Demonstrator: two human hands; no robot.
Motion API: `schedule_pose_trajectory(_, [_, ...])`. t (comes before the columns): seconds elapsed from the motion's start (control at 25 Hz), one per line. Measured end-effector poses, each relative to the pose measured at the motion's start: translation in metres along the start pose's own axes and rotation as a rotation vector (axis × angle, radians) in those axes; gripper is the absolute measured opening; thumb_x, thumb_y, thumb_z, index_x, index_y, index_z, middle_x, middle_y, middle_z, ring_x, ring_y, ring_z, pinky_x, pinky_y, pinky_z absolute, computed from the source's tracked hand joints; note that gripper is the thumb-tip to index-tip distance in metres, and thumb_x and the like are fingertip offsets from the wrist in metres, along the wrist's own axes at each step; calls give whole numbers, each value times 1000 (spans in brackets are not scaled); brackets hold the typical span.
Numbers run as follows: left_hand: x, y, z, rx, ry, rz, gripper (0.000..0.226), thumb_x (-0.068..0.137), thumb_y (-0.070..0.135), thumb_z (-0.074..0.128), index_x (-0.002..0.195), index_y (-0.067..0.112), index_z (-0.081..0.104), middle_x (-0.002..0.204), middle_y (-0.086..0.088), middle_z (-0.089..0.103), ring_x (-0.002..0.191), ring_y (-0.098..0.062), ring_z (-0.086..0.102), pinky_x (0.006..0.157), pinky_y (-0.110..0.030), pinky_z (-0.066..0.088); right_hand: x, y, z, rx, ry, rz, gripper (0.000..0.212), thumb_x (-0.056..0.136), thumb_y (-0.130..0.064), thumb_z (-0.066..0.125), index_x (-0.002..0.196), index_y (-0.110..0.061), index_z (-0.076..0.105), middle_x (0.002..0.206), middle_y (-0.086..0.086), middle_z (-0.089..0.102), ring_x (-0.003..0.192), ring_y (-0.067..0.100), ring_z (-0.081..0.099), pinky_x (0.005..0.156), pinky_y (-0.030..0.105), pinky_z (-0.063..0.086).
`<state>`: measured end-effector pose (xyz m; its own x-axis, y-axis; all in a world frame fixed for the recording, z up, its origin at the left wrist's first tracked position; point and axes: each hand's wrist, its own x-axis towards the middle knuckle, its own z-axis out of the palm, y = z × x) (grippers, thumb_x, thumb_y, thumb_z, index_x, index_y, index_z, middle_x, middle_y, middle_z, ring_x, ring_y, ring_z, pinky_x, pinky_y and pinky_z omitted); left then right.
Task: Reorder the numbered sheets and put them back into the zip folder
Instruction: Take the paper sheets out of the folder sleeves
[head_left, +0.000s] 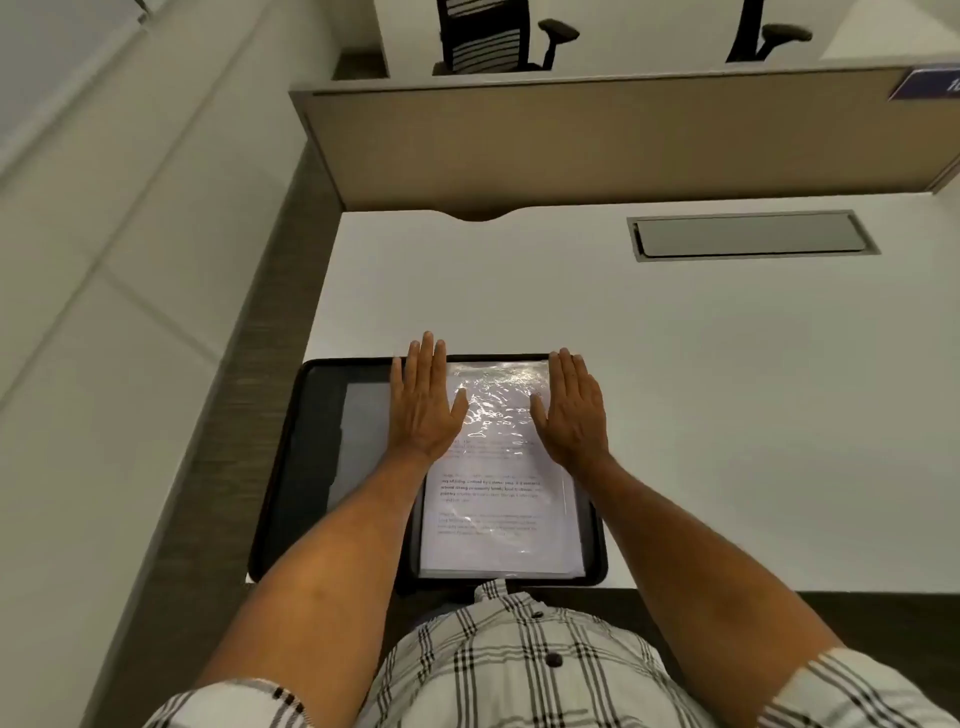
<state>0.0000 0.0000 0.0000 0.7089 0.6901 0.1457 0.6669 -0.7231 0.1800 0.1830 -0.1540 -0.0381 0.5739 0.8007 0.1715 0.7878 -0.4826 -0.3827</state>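
Zip folder (322, 467) lay open at desk's (675, 389) near edge, black. Sheets (498, 519) in its right half, long axis 12-to-6, printed, under glossy plastic. My left hand (423, 405) and right hand (574, 410) pressed flat, fingers straight toward 12

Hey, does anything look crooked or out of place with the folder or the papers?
Nothing stands out. The sheets lie squarely in the open zip folder, with the left hand and right hand flat on them.
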Motion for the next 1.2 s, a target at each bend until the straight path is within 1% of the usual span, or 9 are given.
schedule_pose_trajectory(0.08, [-4,-3,8,-51,-74,-27,79,102,49,31,163,11,-1,171,-9,-9,158,-25,-8,128,-51,0,-3,2,7,22,-28,42,73,105,-49,32,164,-6,26,171,14,25,160,30,20,128,46,24])
schedule_pose_trajectory(0.2, [-16,-10,27,-82,-176,-38,81,101,51,30,163,14,-6,171,-6,-12,158,-23,-10,128,-48,-3,-11,6,19,18,-100,94,77,105,-53,29,166,-8,21,173,12,19,161,30,18,128,42,19])
schedule_pose_trajectory(0.32, [-14,-17,40,-109,-270,-66,81,100,52,29,162,16,-9,171,-5,-13,158,-24,-9,127,-46,-5,-6,9,29,22,-170,113,78,104,-55,30,166,-8,22,174,13,18,161,32,16,129,47,22])
schedule_pose_trajectory(0.44, [-9,-24,54,-116,-315,-53,80,103,51,34,162,17,-8,170,-5,-15,158,-24,-10,127,-46,-5,2,12,37,-14,-184,119,77,105,-54,36,165,-8,22,173,14,19,160,33,17,128,47,23])
schedule_pose_trajectory(0.56, [4,-32,62,-144,-317,-34,81,104,49,38,163,18,-7,170,-4,-14,157,-22,-10,128,-46,-3,13,14,41,-51,-192,114,77,106,-56,34,165,-8,22,173,14,20,160,33,17,128,48,24])
schedule_pose_trajectory(0.8, [7,-41,77,-113,-345,34,76,103,57,17,163,18,-5,171,-4,-14,158,-23,-10,127,-49,-4,9,16,52,-130,-163,89,72,108,-54,34,166,-12,22,175,12,12,162,33,9,129,47,18])
schedule_pose_trajectory(0.88, [4,-43,81,-109,-326,42,74,104,56,18,164,19,-3,171,-4,-10,158,-24,-7,127,-49,-3,8,17,53,-139,-149,83,68,108,-53,38,165,-16,29,174,12,16,161,34,13,128,48,19])
schedule_pose_trajectory(1.0, [2,-44,84,-128,-310,51,72,105,54,23,164,19,3,172,-6,-1,158,-24,-1,127,-51,0,6,16,51,-163,-106,64,57,108,-49,44,158,-22,43,169,14,30,155,36,28,122,50,27])
schedule_pose_trajectory(1.2, [5,-45,85,-224,-255,49,67,104,49,37,161,17,23,170,-6,15,157,-25,12,127,-50,3,6,10,45,-123,-6,43,35,105,-40,59,138,-31,66,158,10,46,140,34,42,106,46,36])
